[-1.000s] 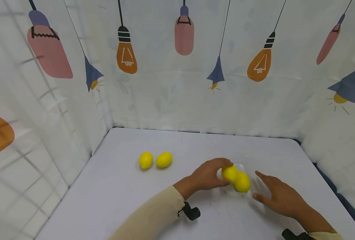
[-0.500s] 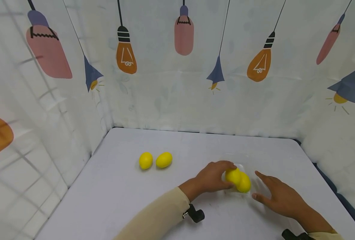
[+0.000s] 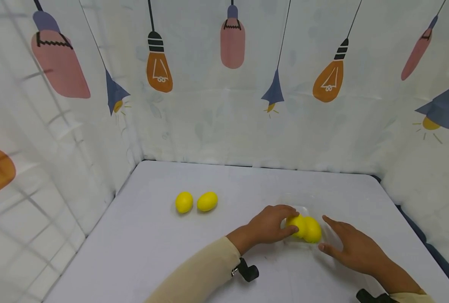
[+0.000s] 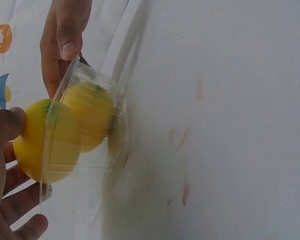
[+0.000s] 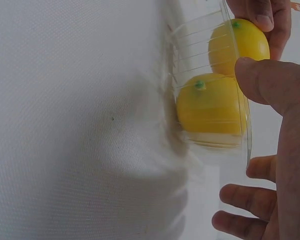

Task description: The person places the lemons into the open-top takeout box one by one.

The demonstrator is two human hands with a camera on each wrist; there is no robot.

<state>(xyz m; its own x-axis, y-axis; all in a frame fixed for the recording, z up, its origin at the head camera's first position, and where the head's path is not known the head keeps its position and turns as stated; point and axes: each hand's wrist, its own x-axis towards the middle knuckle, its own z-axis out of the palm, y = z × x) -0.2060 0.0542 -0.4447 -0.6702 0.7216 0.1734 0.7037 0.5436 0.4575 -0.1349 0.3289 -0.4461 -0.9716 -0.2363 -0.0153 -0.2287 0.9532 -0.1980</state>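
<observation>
My left hand [image 3: 271, 224] grips a yellow lemon [image 4: 32, 145] with thumb and fingers, partly below the rim of a clear plastic container [image 4: 85, 174]. A second lemon [image 3: 313, 230] sits inside the container, right against the first. Both have a green spot at one end, seen in the wrist views. On the container's right side, my right hand [image 3: 355, 248] has its thumb and fingers spread apart. Its thumb tip [image 5: 246, 65] is right at the rim in the right wrist view.
Two more lemons, one upright [image 3: 184, 202] and one on its side [image 3: 207, 201], lie on the left of the white table [image 3: 164, 256]. Behind it hangs a pale curtain [image 3: 201, 126] printed with lamps and bulbs. A black wrist mount [image 3: 247, 270] projects below my left sleeve.
My left hand has moved slightly right and down with its lemon. The second lemon has shifted a little to the right inside the container. My right hand has stayed in place.
</observation>
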